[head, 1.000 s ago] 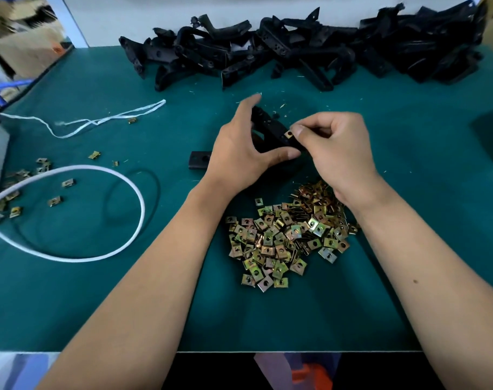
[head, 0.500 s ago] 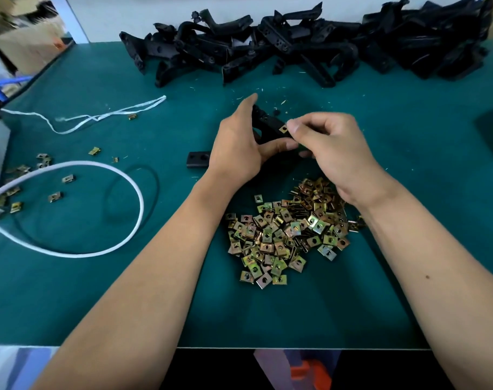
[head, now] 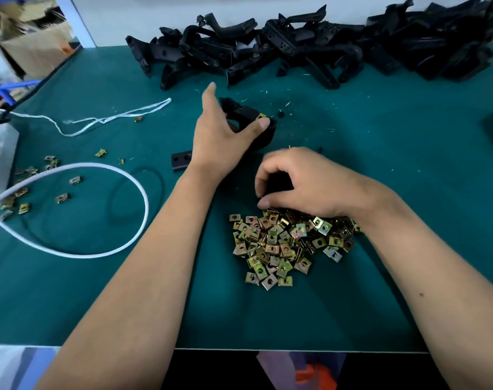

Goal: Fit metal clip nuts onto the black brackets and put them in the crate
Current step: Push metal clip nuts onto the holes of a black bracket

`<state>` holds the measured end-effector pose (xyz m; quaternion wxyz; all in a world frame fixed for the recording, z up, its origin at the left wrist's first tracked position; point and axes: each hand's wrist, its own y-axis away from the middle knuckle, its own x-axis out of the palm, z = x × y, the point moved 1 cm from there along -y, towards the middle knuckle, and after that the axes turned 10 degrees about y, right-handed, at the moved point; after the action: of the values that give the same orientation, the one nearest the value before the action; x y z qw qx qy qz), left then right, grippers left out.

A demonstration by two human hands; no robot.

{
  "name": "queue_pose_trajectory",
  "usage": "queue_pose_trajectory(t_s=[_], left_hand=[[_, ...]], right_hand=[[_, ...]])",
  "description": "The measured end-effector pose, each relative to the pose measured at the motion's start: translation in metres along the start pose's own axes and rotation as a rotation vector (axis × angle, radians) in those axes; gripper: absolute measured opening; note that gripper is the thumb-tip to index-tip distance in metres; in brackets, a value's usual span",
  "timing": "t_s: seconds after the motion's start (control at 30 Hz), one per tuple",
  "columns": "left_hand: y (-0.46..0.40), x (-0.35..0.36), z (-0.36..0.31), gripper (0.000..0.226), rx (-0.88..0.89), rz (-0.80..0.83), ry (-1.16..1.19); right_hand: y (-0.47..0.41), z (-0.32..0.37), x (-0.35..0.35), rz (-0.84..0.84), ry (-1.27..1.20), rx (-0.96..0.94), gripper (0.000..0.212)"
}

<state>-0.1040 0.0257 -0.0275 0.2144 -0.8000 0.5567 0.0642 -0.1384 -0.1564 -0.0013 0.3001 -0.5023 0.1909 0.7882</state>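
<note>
My left hand (head: pixel 221 136) grips a black bracket (head: pixel 246 115) on the green table, thumb against its right end. A brass-coloured clip nut (head: pixel 261 117) sits on that end of the bracket. My right hand (head: pixel 301 184) hovers at the far edge of the pile of clip nuts (head: pixel 284 243), fingers curled down with the tips touching the pile. Whether a nut is between its fingers is hidden. No crate is in view.
A long heap of black brackets (head: pixel 310 49) lines the back of the table (head: pixel 408 192). A small black block (head: pixel 181 160) lies left of my left wrist. A white cord loop (head: pixel 121 243), white string (head: pixel 99 119) and scattered nuts (head: pixel 62 197) lie at left.
My right hand left the bracket and dropped back toward me onto the nut pile. The clip nut stays on the bracket. My left hand keeps its hold.
</note>
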Motion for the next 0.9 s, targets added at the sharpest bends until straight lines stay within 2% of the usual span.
queue_pose_trajectory(t_s=[0.07, 0.2, 0.3, 0.4, 0.63, 0.9], left_hand=[[0.000, -0.001, -0.002, 0.110, -0.001, 0.013, 0.006], [0.005, 0.001, -0.010, 0.092, 0.054, 0.041, -0.030], [0.013, 0.008, -0.018, 0.083, 0.076, 0.190, 0.042], [0.021, 0.012, -0.024, 0.088, 0.152, 0.304, 0.076], [0.028, 0.019, -0.029, 0.093, 0.231, 0.338, 0.094], [0.027, 0.022, -0.025, 0.092, 0.319, 0.344, 0.071]], right_hand=[[0.003, -0.003, -0.002, -0.080, -0.088, 0.021, 0.014], [0.007, -0.017, -0.016, -0.467, -0.501, 0.070, 0.007], [0.010, -0.032, -0.024, -0.715, -0.743, 0.182, 0.003], [0.010, -0.043, -0.023, -0.719, -0.863, 0.257, 0.008], [0.008, -0.049, -0.017, -0.679, -0.548, 0.338, 0.013], [0.008, -0.052, -0.017, -0.611, -0.500, 0.330, 0.018]])
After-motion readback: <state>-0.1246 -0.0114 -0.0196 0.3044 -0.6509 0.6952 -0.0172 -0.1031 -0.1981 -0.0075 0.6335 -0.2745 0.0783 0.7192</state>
